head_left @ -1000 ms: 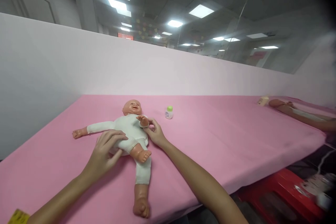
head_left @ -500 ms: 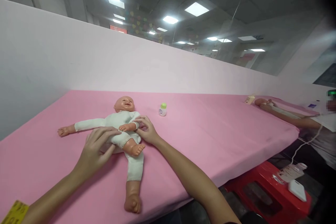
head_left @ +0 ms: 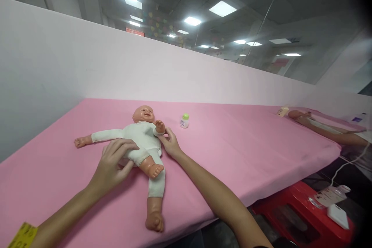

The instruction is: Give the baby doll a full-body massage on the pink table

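A baby doll [head_left: 139, 139] lies on its back on the pink tabletop [head_left: 232, 155], near the left end and head toward the pale partition wall [head_left: 87, 69]. The doll has a bald, glossy plastic head with a laughing face, bare plastic hands and feet, and a soft body in a white one-piece suit. One arm stretches flat to the left; the other is raised at the wrist. One leg is bent with the foot lifted, the other extends straight toward the tabletop's near edge.

The left hand [head_left: 112, 164] rests on the doll's hip and lower body, fingers spread and curved over the white fabric, not closed around anything. The right hand [head_left: 170, 143] pinches the cuff of the raised doll arm between thumb and fingertips.

A small white bottle with a green cap [head_left: 184, 120] stands upright just beyond the doll, apart from it. At far right, another person's forearm [head_left: 334, 133] lies on the tabletop beside a second doll. A red stool [head_left: 293, 215] sits below the edge.
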Action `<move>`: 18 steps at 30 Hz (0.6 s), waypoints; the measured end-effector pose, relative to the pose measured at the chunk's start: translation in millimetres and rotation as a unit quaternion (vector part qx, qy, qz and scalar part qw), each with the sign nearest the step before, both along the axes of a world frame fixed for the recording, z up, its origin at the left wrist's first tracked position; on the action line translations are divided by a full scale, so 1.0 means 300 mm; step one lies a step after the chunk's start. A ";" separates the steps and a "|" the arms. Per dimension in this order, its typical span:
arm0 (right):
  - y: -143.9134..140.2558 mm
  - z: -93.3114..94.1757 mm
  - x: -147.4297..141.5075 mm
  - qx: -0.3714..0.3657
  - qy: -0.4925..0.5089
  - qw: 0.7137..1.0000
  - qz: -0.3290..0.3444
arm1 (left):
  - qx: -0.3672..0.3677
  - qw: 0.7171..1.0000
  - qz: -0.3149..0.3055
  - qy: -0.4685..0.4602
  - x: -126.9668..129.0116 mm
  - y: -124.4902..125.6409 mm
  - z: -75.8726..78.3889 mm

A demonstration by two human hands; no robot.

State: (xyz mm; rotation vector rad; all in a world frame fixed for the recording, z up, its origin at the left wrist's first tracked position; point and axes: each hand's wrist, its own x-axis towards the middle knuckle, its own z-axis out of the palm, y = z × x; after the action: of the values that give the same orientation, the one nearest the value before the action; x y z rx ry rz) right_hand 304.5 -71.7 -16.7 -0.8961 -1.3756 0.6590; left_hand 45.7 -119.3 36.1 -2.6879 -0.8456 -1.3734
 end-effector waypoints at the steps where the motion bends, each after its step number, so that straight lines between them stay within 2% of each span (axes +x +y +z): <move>1: -0.002 0.000 -0.001 -0.003 0.005 1.000 0.002 | -0.001 1.000 0.002 0.002 0.000 -0.001 0.001; 3: -0.013 0.002 -0.006 0.000 -0.004 1.000 0.000 | -0.003 1.000 0.005 0.007 0.001 -0.003 0.001; 10: -0.055 0.016 -0.010 0.057 -0.156 0.986 0.012 | -0.008 1.000 0.019 0.014 0.001 0.016 -0.018; 14: -0.054 0.013 -0.015 0.058 -0.150 0.987 -0.012 | -0.010 0.999 0.017 0.028 -0.008 0.020 -0.025; 18: -0.056 0.011 -0.027 0.021 -0.095 0.995 -0.030 | -0.026 0.999 0.009 0.031 -0.012 -0.005 -0.004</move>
State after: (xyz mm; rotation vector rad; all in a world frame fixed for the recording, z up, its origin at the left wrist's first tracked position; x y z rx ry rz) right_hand 296.2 -88.7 -13.3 -0.9821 -1.5192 0.5074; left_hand 42.1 -120.9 35.0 -2.7383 -0.9117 -1.2739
